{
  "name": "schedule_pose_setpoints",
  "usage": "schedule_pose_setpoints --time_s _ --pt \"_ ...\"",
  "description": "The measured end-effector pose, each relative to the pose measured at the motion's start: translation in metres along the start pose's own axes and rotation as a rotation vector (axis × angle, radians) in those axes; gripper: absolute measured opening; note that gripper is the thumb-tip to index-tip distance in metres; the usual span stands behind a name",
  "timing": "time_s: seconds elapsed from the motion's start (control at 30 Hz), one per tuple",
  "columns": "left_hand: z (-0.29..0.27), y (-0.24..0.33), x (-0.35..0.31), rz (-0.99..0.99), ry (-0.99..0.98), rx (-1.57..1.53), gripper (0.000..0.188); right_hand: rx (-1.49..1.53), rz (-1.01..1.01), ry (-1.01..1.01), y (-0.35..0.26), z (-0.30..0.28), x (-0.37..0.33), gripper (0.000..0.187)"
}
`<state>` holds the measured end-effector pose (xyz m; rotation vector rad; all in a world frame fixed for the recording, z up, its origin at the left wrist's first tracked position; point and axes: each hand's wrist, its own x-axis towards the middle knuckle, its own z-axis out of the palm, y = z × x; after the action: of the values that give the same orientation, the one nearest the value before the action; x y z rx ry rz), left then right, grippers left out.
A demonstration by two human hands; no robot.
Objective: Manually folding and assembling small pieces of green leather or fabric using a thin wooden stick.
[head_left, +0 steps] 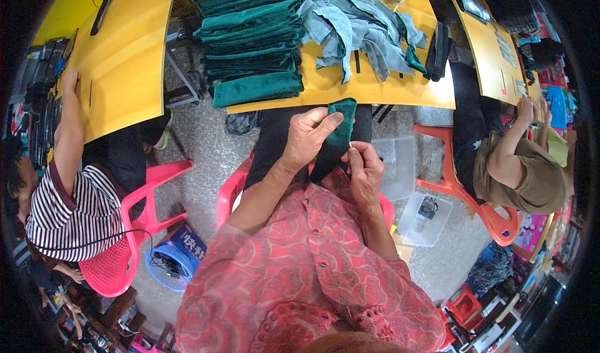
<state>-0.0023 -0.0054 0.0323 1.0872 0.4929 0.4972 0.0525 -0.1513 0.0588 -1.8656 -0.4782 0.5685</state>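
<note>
A small dark green velvet piece [340, 128] is held up over my lap, just in front of the table edge. My left hand [310, 135] grips it from the left, the thumb pressed across its upper part. At its lower right edge the fingers of my right hand [364, 165] are pinched together. A thin pale tip shows there against the velvet, too small to name. Beyond my hands, a tall stack of folded green velvet pieces [253, 46] lies on the yellow table [375, 95]. To its right is a loose heap of grey-blue and green velvet strips [359, 25].
People sit at yellow tables on the left [128, 53] and right [478, 53]. Pink [134, 221] and orange [447, 159] plastic chairs flank me. Clear plastic bins [425, 218] stand on the floor at right, a blue basket [169, 268] at left. Dark strips [437, 51] lie near the table's right end.
</note>
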Motion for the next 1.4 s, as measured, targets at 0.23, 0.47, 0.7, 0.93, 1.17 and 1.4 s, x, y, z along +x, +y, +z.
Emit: schedule_pose_setpoints --time_s 0.23,0.47,0.7,0.93,1.17,1.4 --pt "0.009 0.011 -0.001 0.074 0.079 0.325 0.044 0.024 -0.011 0.099 0.0 -0.001 0.005 0.011" --pt "0.016 0.009 0.0 0.034 0.057 0.119 0.02 0.027 -0.013 0.125 0.001 0.0 0.007 0.011" --pt "0.008 0.002 0.007 -0.004 0.074 -0.091 0.022 0.018 -0.032 0.094 0.004 0.002 0.006 0.01" --pt "0.011 0.006 0.0 -0.073 -0.005 0.043 0.025 0.055 -0.015 0.098 0.004 0.004 0.006 0.01" --pt "0.012 0.018 -0.002 -0.019 -0.062 0.181 0.024 0.065 -0.057 0.118 0.007 0.003 0.004 0.009" --pt "0.012 0.016 0.002 0.053 0.116 0.112 0.024 -0.037 -0.069 0.07 -0.008 0.0 0.013 0.008"
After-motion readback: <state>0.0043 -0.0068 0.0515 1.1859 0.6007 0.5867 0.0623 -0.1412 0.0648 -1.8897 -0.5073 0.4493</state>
